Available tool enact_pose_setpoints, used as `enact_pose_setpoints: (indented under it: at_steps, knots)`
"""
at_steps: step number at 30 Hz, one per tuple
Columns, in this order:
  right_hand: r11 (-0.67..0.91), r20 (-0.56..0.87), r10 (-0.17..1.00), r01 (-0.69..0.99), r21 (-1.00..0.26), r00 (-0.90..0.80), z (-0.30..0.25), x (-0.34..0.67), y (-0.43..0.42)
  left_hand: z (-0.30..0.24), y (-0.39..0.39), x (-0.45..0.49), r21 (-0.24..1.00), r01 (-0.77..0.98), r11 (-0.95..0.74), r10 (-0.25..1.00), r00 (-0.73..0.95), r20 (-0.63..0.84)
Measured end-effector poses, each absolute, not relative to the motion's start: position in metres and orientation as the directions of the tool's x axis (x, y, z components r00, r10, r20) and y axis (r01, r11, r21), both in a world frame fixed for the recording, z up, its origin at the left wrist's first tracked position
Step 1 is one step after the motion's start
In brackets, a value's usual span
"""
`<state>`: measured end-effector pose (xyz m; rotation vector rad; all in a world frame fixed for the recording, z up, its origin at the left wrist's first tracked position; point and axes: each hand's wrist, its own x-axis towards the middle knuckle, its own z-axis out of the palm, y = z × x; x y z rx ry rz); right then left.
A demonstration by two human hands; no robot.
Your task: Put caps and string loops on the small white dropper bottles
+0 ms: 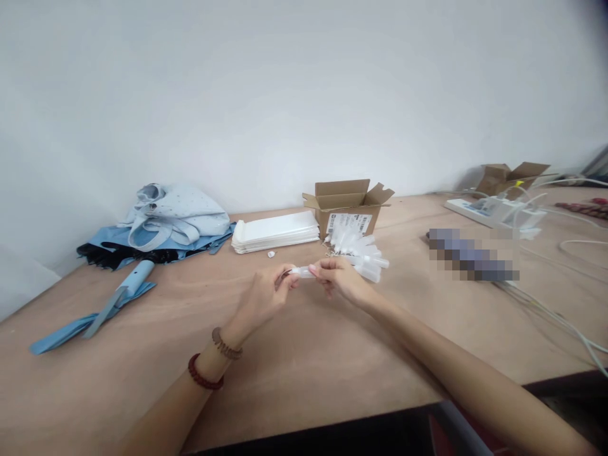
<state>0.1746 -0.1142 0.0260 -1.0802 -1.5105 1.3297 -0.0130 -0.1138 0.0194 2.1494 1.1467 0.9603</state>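
left hand (263, 296) and right hand (339, 278) meet at mid-table, each pinching one end of a small clear tube (303, 272). its long axis runs left to right between them. the pile of tubes (363, 254) lies just beyond the right hand.

A small packing workroom: a bare plywood table (304, 380) against a plain white wall (304, 82) holds an open cardboard box (349, 206) with a shipping label, a stack of white pouches (275, 231), a heap of clear plastic vials (358, 253) and a power strip (494, 212) trailing cables.
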Motion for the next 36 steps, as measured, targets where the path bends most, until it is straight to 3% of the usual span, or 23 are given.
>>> enact_pose_setpoints:
  at_steps: [5,9,13,16,19,23,29,36]
  knots:
    - [-0.182,-0.154,0.934,-0.057,-0.982,-0.323,0.023,0.175,-0.114,0.021,-0.115,-0.014,0.667,0.521,-0.533,0.840,0.424,0.340]
    - [-0.254,-0.209,0.908,-0.079,-0.964,-0.364,0.022,0.178,-0.114,0.021,-0.114,-0.013,0.678,0.494,-0.544,0.829,0.439,0.346]
    - [-0.202,-0.189,0.937,-0.014,-0.979,-0.295,0.022,0.175,-0.114,0.019,-0.110,-0.014,0.652,0.519,-0.553,0.828,0.435,0.355]
    - [0.012,-0.017,0.986,0.173,-0.985,-0.166,0.024,0.176,-0.112,0.018,-0.103,-0.019,0.585,0.571,-0.576,0.818,0.392,0.421]
    - [0.234,0.237,0.970,0.472,-0.850,-0.054,0.025,0.184,-0.106,0.015,-0.088,-0.030,0.534,0.641,-0.551,0.821,0.305,0.482]
    - [0.316,0.422,0.906,0.715,-0.623,-0.033,0.023,0.203,-0.092,0.007,-0.064,-0.052,0.526,0.730,-0.436,0.858,0.160,0.489]
    - [0.171,0.409,0.912,0.914,-0.367,-0.006,0.023,0.225,-0.077,-0.009,-0.035,-0.070,0.416,0.752,-0.512,0.823,0.290,0.488]
    - [0.085,0.405,0.914,0.982,-0.172,-0.008,0.015,0.229,-0.073,-0.014,-0.028,-0.064,0.462,0.656,-0.597,0.798,0.427,0.425]
